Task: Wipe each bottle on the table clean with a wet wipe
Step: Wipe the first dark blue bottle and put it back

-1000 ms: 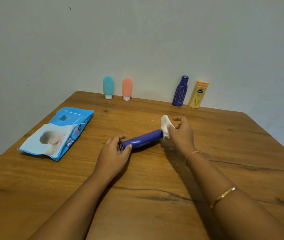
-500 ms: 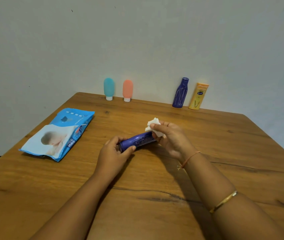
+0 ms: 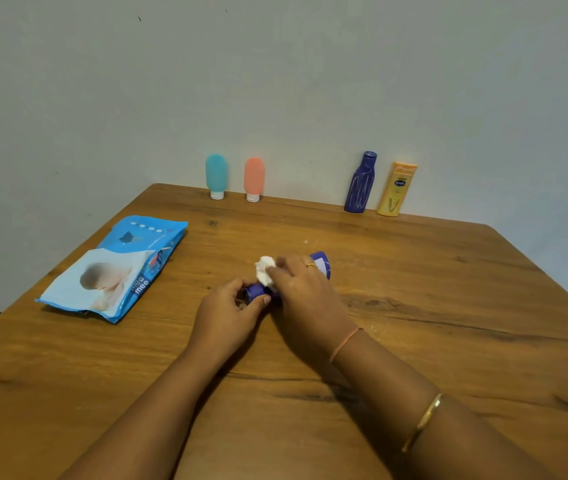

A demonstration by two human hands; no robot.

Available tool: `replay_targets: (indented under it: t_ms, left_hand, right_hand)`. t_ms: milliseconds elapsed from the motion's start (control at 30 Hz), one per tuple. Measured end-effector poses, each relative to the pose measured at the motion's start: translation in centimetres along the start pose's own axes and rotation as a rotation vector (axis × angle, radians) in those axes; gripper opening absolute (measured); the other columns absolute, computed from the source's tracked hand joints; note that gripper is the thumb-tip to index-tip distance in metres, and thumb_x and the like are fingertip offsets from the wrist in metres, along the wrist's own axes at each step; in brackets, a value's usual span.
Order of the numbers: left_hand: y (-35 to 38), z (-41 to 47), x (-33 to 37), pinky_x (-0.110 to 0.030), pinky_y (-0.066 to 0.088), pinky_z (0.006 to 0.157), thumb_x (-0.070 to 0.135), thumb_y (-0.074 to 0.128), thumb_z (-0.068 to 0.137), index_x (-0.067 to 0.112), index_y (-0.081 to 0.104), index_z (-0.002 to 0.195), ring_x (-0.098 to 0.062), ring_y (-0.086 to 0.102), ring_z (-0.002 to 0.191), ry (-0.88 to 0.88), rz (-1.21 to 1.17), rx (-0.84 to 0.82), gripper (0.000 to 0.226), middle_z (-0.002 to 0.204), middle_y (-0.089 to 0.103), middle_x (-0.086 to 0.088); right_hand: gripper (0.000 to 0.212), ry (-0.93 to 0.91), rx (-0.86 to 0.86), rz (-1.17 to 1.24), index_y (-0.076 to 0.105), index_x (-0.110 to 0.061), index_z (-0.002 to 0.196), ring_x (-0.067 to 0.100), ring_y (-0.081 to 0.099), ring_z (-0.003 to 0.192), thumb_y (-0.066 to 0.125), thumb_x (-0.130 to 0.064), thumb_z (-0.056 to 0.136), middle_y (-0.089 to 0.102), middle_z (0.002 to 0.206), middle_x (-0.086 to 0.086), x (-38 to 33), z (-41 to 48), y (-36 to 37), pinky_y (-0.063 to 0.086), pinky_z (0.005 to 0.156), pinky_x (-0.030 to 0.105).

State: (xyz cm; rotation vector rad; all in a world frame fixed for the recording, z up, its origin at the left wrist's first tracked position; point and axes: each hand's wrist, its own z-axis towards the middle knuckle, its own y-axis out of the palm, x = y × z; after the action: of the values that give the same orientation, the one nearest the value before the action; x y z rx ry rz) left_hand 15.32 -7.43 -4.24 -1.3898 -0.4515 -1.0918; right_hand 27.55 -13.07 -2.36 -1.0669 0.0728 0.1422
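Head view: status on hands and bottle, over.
Left hand grips lying purple plastic bottle. Right hand holds white wet wipe against it. Nothing blocking.

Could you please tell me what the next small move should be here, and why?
Probably slide the wet wipe along the purple tube toward its far end. The right hand presses the wipe near the cap end, which the left hand grips, while the far end shows uncovered beyond the right hand's fingers.
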Motion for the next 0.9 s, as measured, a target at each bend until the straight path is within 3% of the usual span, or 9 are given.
replay_targets:
  t_ms: [100, 167, 333, 433, 567, 667, 733, 900]
  left_hand:
    - [-0.1, 0.0, 0.1, -0.01, 0.033, 0.051, 0.03, 0.066, 0.083, 0.025, 0.063, 0.111, -0.003, 0.048, 0.059, 0.009, 0.021, -0.002, 0.028, 0.074, 0.057, 0.013]
    - [-0.1, 0.0, 0.0, -0.008, 0.035, 0.049, 0.029, 0.067, 0.083, 0.024, 0.064, 0.111, -0.002, 0.046, 0.056, 0.009, 0.011, 0.0, 0.029, 0.07, 0.057, 0.012]
    - [-0.1, 0.1, 0.1, -0.01, 0.033, 0.048, 0.031, 0.065, 0.084, 0.025, 0.064, 0.109, -0.002, 0.046, 0.057, 0.012, 0.036, -0.006, 0.026, 0.069, 0.055, 0.014]
    - [-0.1, 0.1, 0.1, -0.016, 0.035, 0.052, 0.033, 0.063, 0.086, 0.025, 0.062, 0.111, -0.002, 0.05, 0.061, -0.01, 0.037, -0.015, 0.026, 0.072, 0.058, 0.012]
    - [-0.2, 0.3, -0.1, -0.02, 0.042, 0.06, 0.024, 0.064, 0.085, 0.019, 0.064, 0.108, -0.002, 0.055, 0.065, -0.032, 0.0, -0.02, 0.023, 0.07, 0.057, 0.014]
    - [-0.3, 0.3, 0.0, -0.02, 0.041, 0.057, 0.03, 0.065, 0.084, 0.022, 0.062, 0.108, -0.004, 0.056, 0.068, -0.041, 0.015, -0.048, 0.025, 0.074, 0.061, 0.01]
    - [-0.4, 0.4, 0.0, -0.026, 0.044, 0.063, 0.035, 0.064, 0.084, 0.022, 0.063, 0.107, -0.012, 0.06, 0.072, -0.054, 0.031, -0.062, 0.026, 0.077, 0.065, 0.001]
    - [-0.3, 0.7, -0.2, -0.03, 0.043, 0.063, 0.036, 0.063, 0.084, 0.021, 0.065, 0.101, -0.02, 0.063, 0.075, -0.067, 0.009, -0.066, 0.023, 0.075, 0.068, -0.005]
  right_hand:
    - [0.038, 0.116, 0.001, -0.058, 0.053, -0.013, 0.123, 0.023, 0.048, 0.106, 0.059, -0.014, 0.086, 0.052, 0.122, 0.006, 2.3, 0.7, -0.6, 0.043, 0.087, 0.032]
    - [0.033, 0.222, -0.018, -0.107, 0.053, -0.013, 0.123, 0.025, 0.048, 0.108, 0.053, -0.017, 0.09, 0.053, 0.123, 0.006, 4.3, 1.5, -0.8, 0.042, 0.086, 0.033]
    - [0.039, 0.37, -0.073, -0.108, 0.047, -0.017, 0.132, 0.026, 0.047, 0.109, 0.051, -0.021, 0.093, 0.052, 0.121, 0.009, 5.1, 2.2, -0.6, 0.043, 0.085, 0.033]
    - [0.047, 0.261, -0.027, -0.068, 0.044, -0.019, 0.134, 0.027, 0.046, 0.11, 0.055, -0.013, 0.088, 0.047, 0.126, 0.01, 2.1, 1.0, 0.2, 0.043, 0.086, 0.032]
    - [0.04, 0.033, 0.004, -0.001, 0.057, -0.015, 0.122, 0.028, 0.055, 0.086, 0.063, -0.011, 0.082, 0.056, 0.102, 0.008, -1.6, -0.8, 1.1, 0.046, 0.063, 0.032]
    - [0.044, 0.051, -0.039, 0.031, 0.048, -0.019, 0.132, 0.026, 0.051, 0.1, 0.055, -0.013, 0.089, 0.052, 0.113, 0.007, 0.2, -0.5, 0.4, 0.049, 0.077, 0.035]
    - [0.045, 0.162, -0.056, -0.008, 0.044, -0.019, 0.135, 0.025, 0.048, 0.106, 0.051, -0.013, 0.091, 0.049, 0.119, 0.008, 2.7, 0.1, 0.2, 0.044, 0.085, 0.033]
    - [0.033, 0.361, -0.125, -0.056, 0.054, -0.012, 0.125, 0.028, 0.052, 0.102, 0.047, -0.014, 0.093, 0.051, 0.113, 0.012, 5.0, 2.1, -0.1, 0.042, 0.081, 0.032]
